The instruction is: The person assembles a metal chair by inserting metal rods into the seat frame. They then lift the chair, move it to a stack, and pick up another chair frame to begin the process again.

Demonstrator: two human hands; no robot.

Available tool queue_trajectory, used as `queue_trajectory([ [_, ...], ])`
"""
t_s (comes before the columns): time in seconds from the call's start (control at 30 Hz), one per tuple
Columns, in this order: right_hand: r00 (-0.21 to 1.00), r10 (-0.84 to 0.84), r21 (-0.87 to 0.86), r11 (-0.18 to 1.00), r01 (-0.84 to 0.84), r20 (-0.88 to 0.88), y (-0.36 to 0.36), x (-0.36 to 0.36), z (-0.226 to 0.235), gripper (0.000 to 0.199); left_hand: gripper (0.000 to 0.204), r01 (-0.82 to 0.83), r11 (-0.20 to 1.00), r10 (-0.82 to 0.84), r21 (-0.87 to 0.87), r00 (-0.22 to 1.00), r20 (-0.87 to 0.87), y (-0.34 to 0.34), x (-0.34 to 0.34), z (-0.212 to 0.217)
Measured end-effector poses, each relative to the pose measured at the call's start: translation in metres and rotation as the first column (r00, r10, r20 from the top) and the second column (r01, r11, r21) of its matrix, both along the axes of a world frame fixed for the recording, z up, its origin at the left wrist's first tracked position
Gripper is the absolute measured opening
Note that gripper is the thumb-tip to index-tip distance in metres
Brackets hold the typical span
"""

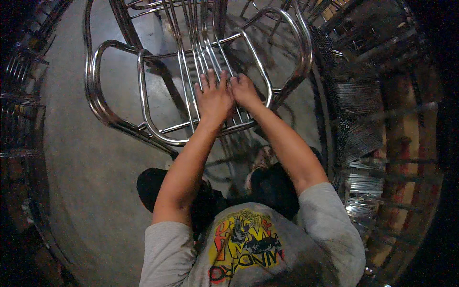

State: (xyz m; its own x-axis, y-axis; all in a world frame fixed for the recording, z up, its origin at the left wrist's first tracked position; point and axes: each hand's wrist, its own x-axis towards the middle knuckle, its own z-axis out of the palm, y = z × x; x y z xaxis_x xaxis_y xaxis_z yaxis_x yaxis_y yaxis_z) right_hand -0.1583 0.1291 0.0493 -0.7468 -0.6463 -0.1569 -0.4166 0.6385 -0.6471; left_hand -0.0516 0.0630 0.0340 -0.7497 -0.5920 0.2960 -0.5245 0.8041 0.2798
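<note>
A shiny tubular metal chair (pixel 143 91) stands in front of me, with curved armrests and a seat of long thin parallel rods. My left hand (pixel 214 99) lies flat on the seat rods, its fingers spread and pointing away from me. Right beside it, my right hand (pixel 245 92) bears on the rods at the seat's right. Its fingers bend down over them, and the fingertips are hidden. Both forearms stretch forward over the seat's front rail.
Grey concrete floor (pixel 100 191) lies under and around the chair. More metal frames (pixel 19 119) line the left side, dim and blurred. Stacked metal parts (pixel 361 115) stand along the right, beside brown material (pixel 411 138). Other chair frames (pixel 282 19) show behind at the far right.
</note>
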Motion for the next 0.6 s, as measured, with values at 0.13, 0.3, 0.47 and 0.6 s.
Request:
queue_trajectory([
  [0.13, 0.996, 0.068, -0.013, 0.998, -0.069, -0.053, 0.001, 0.000, -0.011, 0.043, 0.052, 0.010, 0.998, -0.013, 0.055, 0.998, 0.056, -0.002, 0.001, 0.001],
  [0.3, 0.996, 0.087, 0.231, 0.970, -0.080, -0.023, 0.011, 0.006, 0.025, 0.045, 0.051, -0.014, 0.995, 0.010, 0.098, 0.999, 0.037, 0.000, -0.003, 0.003],
  [0.47, 0.939, -0.040, -0.227, 0.973, -0.041, -0.343, 0.135, 0.039, 0.070, 0.037, 0.040, 0.191, 0.981, -0.190, 0.028, 0.925, 0.330, -0.002, -0.009, 0.003],
  [0.6, 0.708, -0.648, -0.489, 0.731, 0.476, -0.281, 0.330, 0.016, 0.058, 0.032, 0.045, 0.119, 0.978, -0.106, -0.173, 0.991, 0.087, -0.008, -0.013, -0.006],
])
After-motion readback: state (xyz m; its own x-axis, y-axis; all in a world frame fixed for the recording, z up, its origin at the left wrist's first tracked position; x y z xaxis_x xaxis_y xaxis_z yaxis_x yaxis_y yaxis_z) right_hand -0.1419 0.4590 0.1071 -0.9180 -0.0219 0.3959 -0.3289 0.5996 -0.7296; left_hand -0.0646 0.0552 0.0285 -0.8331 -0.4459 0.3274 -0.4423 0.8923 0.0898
